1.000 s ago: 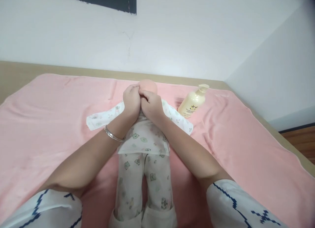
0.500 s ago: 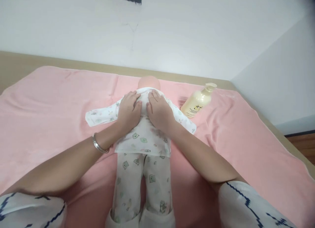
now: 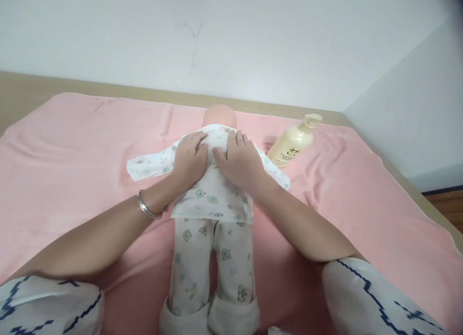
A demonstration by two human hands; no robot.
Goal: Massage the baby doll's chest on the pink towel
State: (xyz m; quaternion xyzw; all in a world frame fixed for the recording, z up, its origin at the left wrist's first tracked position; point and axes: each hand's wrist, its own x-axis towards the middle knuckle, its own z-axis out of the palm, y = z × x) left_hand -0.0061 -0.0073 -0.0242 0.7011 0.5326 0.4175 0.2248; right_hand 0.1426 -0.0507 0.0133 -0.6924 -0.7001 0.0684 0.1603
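Note:
A baby doll lies on a pink blanket, its head away from me. It wears a white printed top and matching trousers. My left hand, with a silver bangle at the wrist, rests flat on the left side of the doll's upper body, fingers stretched out. On the right side my right hand presses flat with its fingers spread. The two hands lie close together, just below the collar. The doll's sleeves stick out to both sides.
A cream pump bottle lies tilted on the blanket to the right of the doll's head. A beige bed edge runs along the white wall behind. Wooden floor shows at the far right.
A second ago both hands were bunched at the doll's neck. They have since slid down onto its upper body and flattened out. The camera has tipped slightly downward.

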